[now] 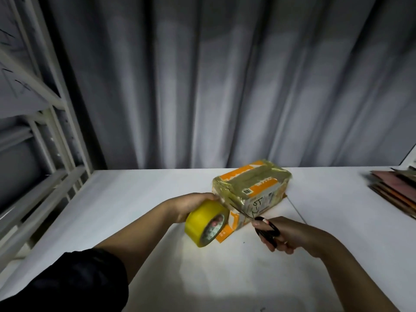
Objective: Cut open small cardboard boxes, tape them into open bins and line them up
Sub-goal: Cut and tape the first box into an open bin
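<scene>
White table [135,199] carried the tape-wrapped cardboard box [252,188], just beyond both hands. Left hand [191,204] had fingers wrapped round the yellow tape roll [206,222], touching the box's near end. Right hand [286,235] fingers gripped black scissors [266,229], blades at the box.

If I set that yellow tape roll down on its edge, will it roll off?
Probably: the tape roll is round and wide, and the table looks smooth. Laid flat it should stay put. It looks thickly wound, so likely hefty for its size.
</scene>
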